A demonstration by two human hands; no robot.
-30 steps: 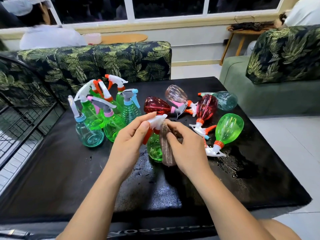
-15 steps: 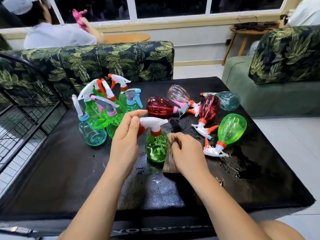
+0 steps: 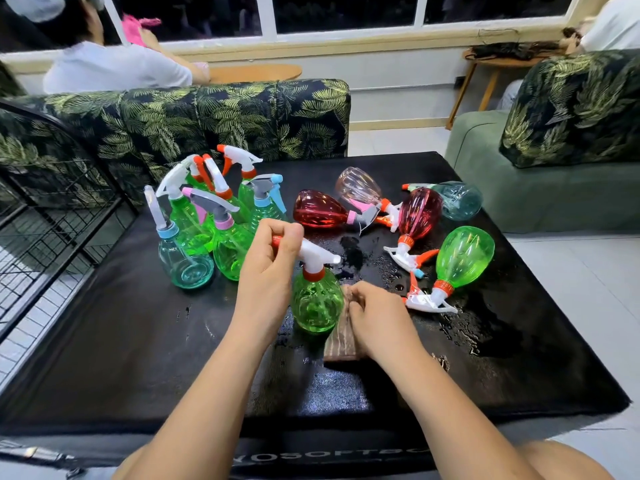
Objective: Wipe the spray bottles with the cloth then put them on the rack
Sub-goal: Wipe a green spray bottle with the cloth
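A green spray bottle with a white and orange trigger head stands upright at the middle of the black table. My left hand pinches the back of its trigger head. My right hand grips a brown striped cloth and presses it against the bottle's right side. A group of several upright bottles stands at the back left. Several more lie on their sides at the back right, among them a red bottle and a green bottle.
A black wire rack stands at the left of the table. Water patches lie on the table's right half. A leaf-print sofa is behind and a green sofa to the right. A person sits beyond the sofa.
My right hand has slid the cloth down from the trigger head to the bottle's body. My left hand keeps its hold on the trigger head. The bottle now stands more upright.
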